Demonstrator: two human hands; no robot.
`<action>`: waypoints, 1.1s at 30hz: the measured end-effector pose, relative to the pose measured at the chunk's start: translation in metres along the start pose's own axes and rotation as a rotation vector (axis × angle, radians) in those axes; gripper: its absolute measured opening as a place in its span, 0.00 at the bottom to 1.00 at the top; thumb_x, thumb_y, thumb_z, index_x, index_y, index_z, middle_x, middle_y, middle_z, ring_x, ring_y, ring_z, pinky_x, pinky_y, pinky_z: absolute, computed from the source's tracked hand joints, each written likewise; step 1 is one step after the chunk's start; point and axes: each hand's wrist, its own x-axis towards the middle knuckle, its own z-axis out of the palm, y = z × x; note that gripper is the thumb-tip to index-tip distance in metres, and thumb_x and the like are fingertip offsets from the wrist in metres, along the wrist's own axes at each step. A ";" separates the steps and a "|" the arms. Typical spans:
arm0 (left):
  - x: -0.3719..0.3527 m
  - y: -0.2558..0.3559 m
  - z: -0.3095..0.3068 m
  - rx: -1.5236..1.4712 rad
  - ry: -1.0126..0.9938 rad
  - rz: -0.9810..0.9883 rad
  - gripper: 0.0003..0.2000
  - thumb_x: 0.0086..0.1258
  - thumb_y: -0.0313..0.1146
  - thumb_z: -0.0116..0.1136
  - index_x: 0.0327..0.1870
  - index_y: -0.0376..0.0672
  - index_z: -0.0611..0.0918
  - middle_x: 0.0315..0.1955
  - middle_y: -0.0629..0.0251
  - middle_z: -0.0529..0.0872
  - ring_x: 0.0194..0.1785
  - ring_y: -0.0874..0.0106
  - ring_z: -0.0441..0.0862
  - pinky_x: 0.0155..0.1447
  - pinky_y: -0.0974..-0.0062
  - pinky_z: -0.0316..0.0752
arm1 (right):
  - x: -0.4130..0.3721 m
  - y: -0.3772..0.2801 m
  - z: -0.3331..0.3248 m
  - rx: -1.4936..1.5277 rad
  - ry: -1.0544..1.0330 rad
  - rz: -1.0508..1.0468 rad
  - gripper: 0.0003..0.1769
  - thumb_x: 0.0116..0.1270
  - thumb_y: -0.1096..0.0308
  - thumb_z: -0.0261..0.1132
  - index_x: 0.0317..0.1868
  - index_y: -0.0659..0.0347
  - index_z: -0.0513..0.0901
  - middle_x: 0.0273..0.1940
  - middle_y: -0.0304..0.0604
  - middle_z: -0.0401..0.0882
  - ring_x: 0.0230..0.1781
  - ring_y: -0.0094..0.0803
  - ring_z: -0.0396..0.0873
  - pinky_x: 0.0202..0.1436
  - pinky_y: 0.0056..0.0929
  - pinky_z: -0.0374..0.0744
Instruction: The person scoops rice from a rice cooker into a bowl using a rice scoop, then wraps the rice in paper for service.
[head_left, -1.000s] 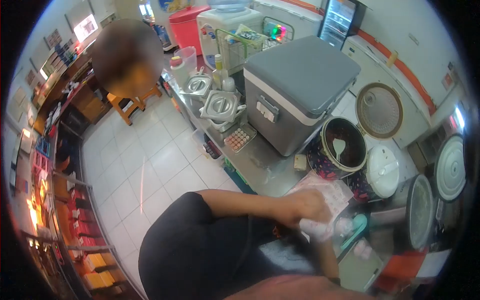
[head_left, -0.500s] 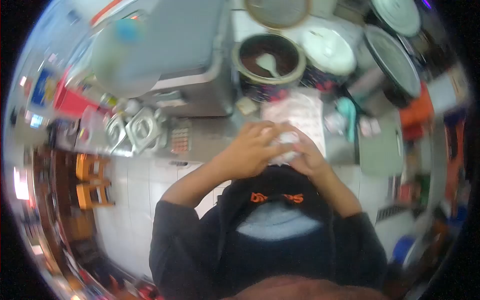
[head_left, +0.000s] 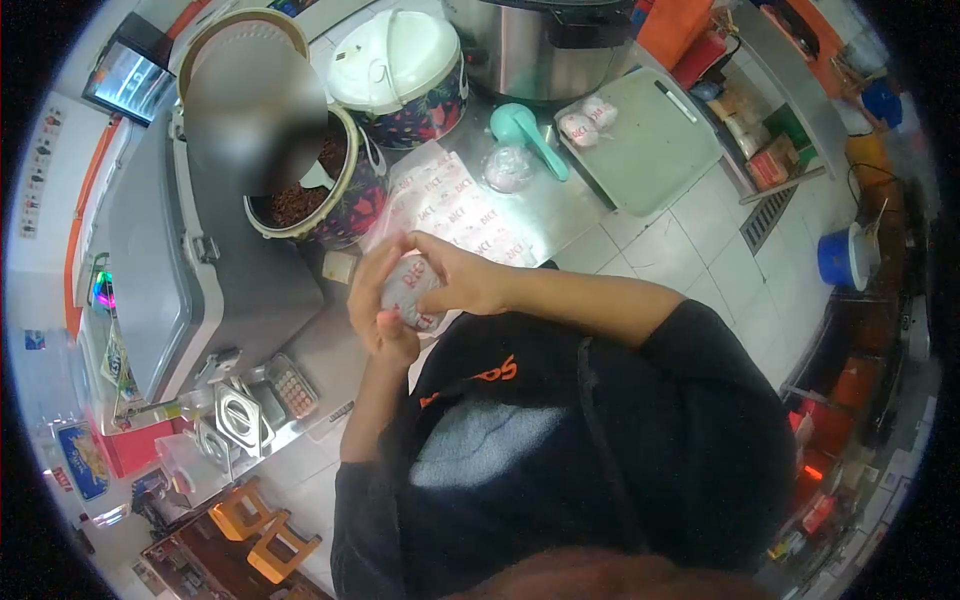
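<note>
A round bundle wrapped in white paper with red print [head_left: 408,286] is held between both hands in front of my chest. My left hand [head_left: 378,310] curls round its left side, thumb near the lower edge. From the right, my right hand [head_left: 455,277] grips it, thumb pressed on the front. Behind the hands, printed paper sheets [head_left: 455,205] lie on the metal counter. A turquoise scoop [head_left: 516,124] rests beside a clear plastic-wrapped ball [head_left: 508,168]. Two more wrapped bundles [head_left: 580,129] sit on a green board [head_left: 650,150].
A patterned pot with dark food [head_left: 365,195] stands behind my hands, near a lidded pot [head_left: 395,60]. A large grey cooler box [head_left: 225,290] is at left. Metal containers [head_left: 240,415] lie at the counter's lower left; a steel cooker [head_left: 510,50] stands at the back.
The view has rotated and moved, so the counter things appear tilted and the green board sits higher. Both hands still hold the bundle, whose printed face now shows more clearly.
</note>
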 end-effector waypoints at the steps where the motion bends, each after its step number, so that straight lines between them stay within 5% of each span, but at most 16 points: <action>1: 0.015 0.004 0.011 0.085 -0.048 0.011 0.47 0.71 0.74 0.32 0.67 0.32 0.72 0.61 0.47 0.78 0.67 0.57 0.72 0.73 0.57 0.60 | -0.002 -0.005 -0.009 -0.097 0.004 0.065 0.32 0.57 0.85 0.65 0.63 0.64 0.68 0.50 0.43 0.79 0.50 0.31 0.81 0.52 0.32 0.82; 6: 0.055 -0.038 0.074 0.056 -0.017 -0.006 0.44 0.75 0.68 0.31 0.71 0.28 0.64 0.71 0.45 0.65 0.76 0.53 0.59 0.77 0.59 0.49 | -0.021 -0.018 -0.100 0.022 0.242 -0.027 0.39 0.59 0.80 0.69 0.70 0.64 0.61 0.51 0.48 0.78 0.47 0.35 0.82 0.49 0.36 0.85; 8: 0.060 -0.057 0.093 0.195 -0.089 -0.063 0.40 0.74 0.61 0.45 0.71 0.29 0.64 0.70 0.45 0.67 0.74 0.52 0.61 0.77 0.58 0.51 | -0.039 -0.042 -0.155 0.040 0.423 -0.115 0.40 0.60 0.78 0.70 0.69 0.59 0.59 0.48 0.48 0.78 0.45 0.37 0.83 0.44 0.38 0.86; 9: 0.059 -0.065 0.104 0.220 -0.079 -0.231 0.34 0.68 0.47 0.62 0.69 0.33 0.67 0.67 0.45 0.69 0.72 0.50 0.63 0.76 0.58 0.54 | -0.052 -0.061 -0.191 0.046 0.484 -0.106 0.40 0.59 0.78 0.71 0.67 0.56 0.58 0.49 0.50 0.77 0.45 0.38 0.83 0.43 0.37 0.86; 10: 0.060 -0.076 0.115 0.223 -0.079 -0.237 0.34 0.68 0.47 0.62 0.69 0.33 0.67 0.67 0.45 0.69 0.72 0.50 0.63 0.76 0.58 0.54 | -0.065 -0.086 -0.215 0.044 0.691 -0.037 0.38 0.57 0.77 0.72 0.64 0.58 0.60 0.51 0.53 0.75 0.47 0.40 0.82 0.42 0.37 0.86; 11: 0.061 -0.087 0.126 0.325 -0.153 -0.222 0.33 0.64 0.40 0.66 0.67 0.35 0.69 0.66 0.45 0.70 0.70 0.50 0.64 0.75 0.57 0.56 | -0.073 -0.082 -0.267 -0.008 0.759 -0.245 0.40 0.55 0.76 0.73 0.64 0.62 0.60 0.51 0.55 0.75 0.47 0.42 0.82 0.45 0.37 0.86; 14: 0.062 -0.106 0.158 0.450 -0.182 -0.243 0.29 0.58 0.33 0.71 0.62 0.39 0.74 0.63 0.46 0.72 0.68 0.48 0.67 0.72 0.55 0.61 | -0.107 -0.102 -0.392 -0.336 1.135 -0.158 0.41 0.53 0.75 0.74 0.64 0.64 0.60 0.51 0.55 0.76 0.46 0.40 0.81 0.48 0.37 0.85; 17: 0.063 -0.117 0.176 0.491 -0.283 -0.298 0.28 0.59 0.33 0.71 0.61 0.40 0.75 0.64 0.47 0.72 0.68 0.49 0.67 0.72 0.56 0.62 | -0.124 -0.096 -0.505 -0.737 1.236 -0.021 0.38 0.54 0.73 0.75 0.63 0.63 0.64 0.52 0.54 0.77 0.47 0.39 0.81 0.46 0.36 0.84; 21: 0.064 -0.113 0.187 0.510 -0.289 -0.368 0.27 0.59 0.35 0.71 0.60 0.43 0.76 0.64 0.47 0.71 0.68 0.48 0.67 0.71 0.56 0.63 | -0.111 -0.108 -0.500 -0.465 1.108 0.038 0.31 0.57 0.68 0.75 0.58 0.63 0.69 0.49 0.51 0.78 0.46 0.37 0.80 0.48 0.34 0.80; 25: 0.051 -0.116 0.180 0.516 -0.248 -0.414 0.26 0.60 0.36 0.70 0.59 0.43 0.76 0.63 0.48 0.72 0.68 0.48 0.67 0.72 0.56 0.63 | -0.122 -0.086 -0.537 -0.922 0.972 -0.089 0.23 0.62 0.65 0.73 0.52 0.67 0.76 0.48 0.47 0.79 0.49 0.35 0.77 0.54 0.32 0.76; 27: 0.043 -0.111 0.170 0.524 -0.214 -0.482 0.25 0.61 0.36 0.70 0.58 0.44 0.77 0.62 0.48 0.73 0.67 0.49 0.68 0.71 0.56 0.63 | -0.129 -0.092 -0.548 -1.433 0.946 0.090 0.20 0.64 0.62 0.71 0.51 0.67 0.81 0.49 0.56 0.81 0.49 0.48 0.78 0.56 0.41 0.76; 30: 0.032 -0.103 0.147 0.554 -0.118 -0.520 0.22 0.60 0.33 0.70 0.56 0.43 0.78 0.61 0.49 0.75 0.66 0.50 0.70 0.70 0.57 0.64 | -0.115 -0.106 -0.475 -1.867 1.109 -0.291 0.23 0.63 0.61 0.72 0.54 0.64 0.80 0.50 0.57 0.79 0.54 0.52 0.76 0.61 0.44 0.72; 33: 0.011 -0.110 0.117 0.584 0.130 -0.462 0.15 0.60 0.27 0.67 0.48 0.42 0.81 0.53 0.54 0.81 0.59 0.54 0.77 0.64 0.60 0.70 | -0.086 -0.077 -0.436 -1.604 0.911 -0.632 0.22 0.60 0.63 0.73 0.53 0.62 0.79 0.49 0.54 0.79 0.54 0.51 0.76 0.62 0.45 0.71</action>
